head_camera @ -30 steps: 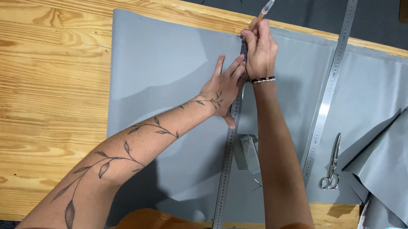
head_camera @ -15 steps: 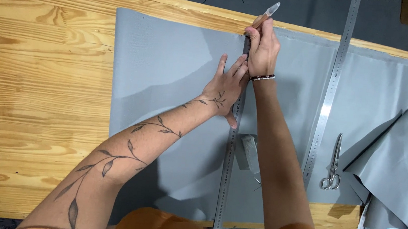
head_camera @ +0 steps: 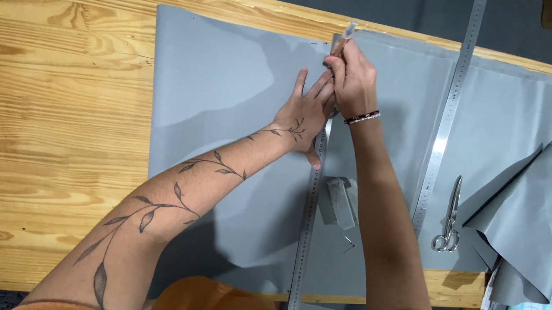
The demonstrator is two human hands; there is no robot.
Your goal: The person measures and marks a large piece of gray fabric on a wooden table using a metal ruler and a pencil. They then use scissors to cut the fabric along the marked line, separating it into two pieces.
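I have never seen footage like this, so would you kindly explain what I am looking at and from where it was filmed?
There is no machine here: a camera worn on a person's head looks down at their own two bare arms. On the wooden table lies a grey sheet. The left hand presses flat on a long metal ruler. The right hand grips a pen-like tool at the ruler's far end. To the right lie a second ruler, scissors and folded grey sheet pieces.

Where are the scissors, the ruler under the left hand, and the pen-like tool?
scissors (head_camera: 448, 215): head view, the pivot.
ruler (head_camera: 304, 241): head view, its lower stretch.
pen-like tool (head_camera: 346, 33): head view, its upper end, above the right hand.
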